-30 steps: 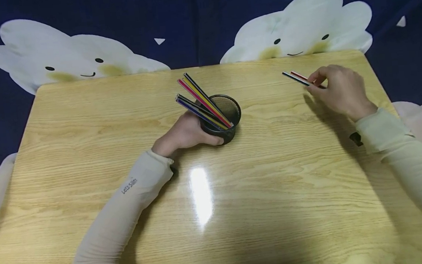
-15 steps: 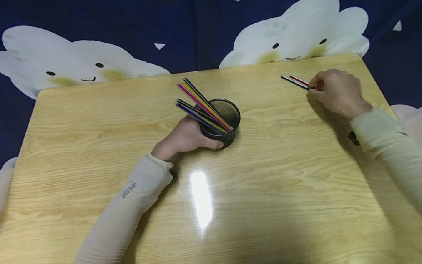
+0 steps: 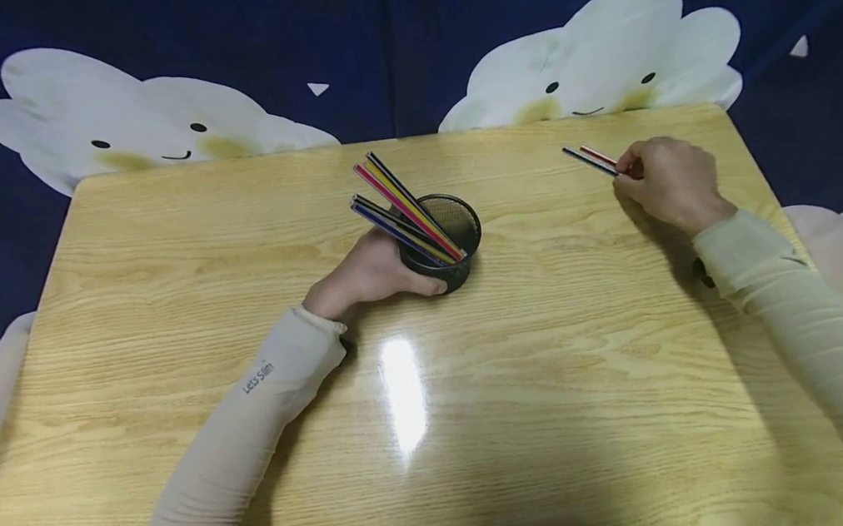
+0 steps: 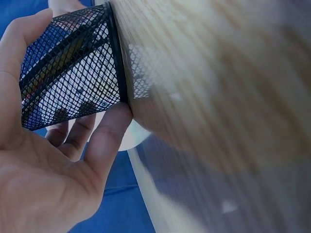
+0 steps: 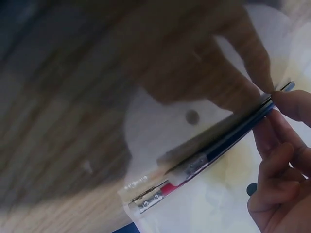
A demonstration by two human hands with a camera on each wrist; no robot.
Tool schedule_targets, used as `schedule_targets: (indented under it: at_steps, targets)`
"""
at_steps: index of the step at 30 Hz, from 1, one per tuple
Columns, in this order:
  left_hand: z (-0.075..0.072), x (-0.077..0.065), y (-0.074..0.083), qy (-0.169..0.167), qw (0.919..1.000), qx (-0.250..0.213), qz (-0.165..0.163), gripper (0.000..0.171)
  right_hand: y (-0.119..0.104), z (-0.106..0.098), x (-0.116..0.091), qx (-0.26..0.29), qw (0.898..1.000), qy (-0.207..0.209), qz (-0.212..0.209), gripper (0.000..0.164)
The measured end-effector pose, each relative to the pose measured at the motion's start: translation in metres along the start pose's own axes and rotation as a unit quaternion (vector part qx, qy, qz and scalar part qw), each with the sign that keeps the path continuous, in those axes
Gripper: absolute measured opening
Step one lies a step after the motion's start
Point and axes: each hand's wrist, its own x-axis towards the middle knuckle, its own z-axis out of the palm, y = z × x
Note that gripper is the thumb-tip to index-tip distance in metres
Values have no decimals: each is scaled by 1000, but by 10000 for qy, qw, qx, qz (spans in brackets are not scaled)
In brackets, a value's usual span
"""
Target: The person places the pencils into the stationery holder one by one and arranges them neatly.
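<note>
My left hand (image 3: 368, 271) grips a black mesh pencil cup (image 3: 465, 224) near the middle of the table, thumb at the front and fingers round the far side. In the left wrist view the mesh wall (image 4: 82, 73) stands upright on the table. Several pencils (image 3: 405, 208), dark, pink and yellow, lean leftward out of it. At the far right my right hand (image 3: 674, 182) pinches a dark blue pencil (image 3: 584, 159) between thumb and forefinger. A red pencil (image 3: 596, 153) lies alongside it, its far part hidden by the hand. Both pencils look low on the tabletop.
A light wood table (image 3: 555, 418) spans the view, with a bright glare patch in front of the cup. Behind its back edge hangs a dark blue cloth (image 3: 388, 49) with white cloud faces. Both forearms wear pale sleeves (image 3: 206, 466).
My right hand has shifted slightly along the pencils, its fingers closing on them. The left hand and cup stay put; the head view drifts a little.
</note>
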Motion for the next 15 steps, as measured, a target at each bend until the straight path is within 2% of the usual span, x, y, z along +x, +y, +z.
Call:
schedule_targets:
  at_steps: [8, 15]
  targets:
    - [-1, 0, 0, 24, 10000, 37, 29, 75, 1, -2, 2, 41, 10000, -38, -48, 25]
    - [-1, 1, 0, -9, 10000, 56, 30, 69, 2, -1, 3, 5, 9999, -112, 28, 26]
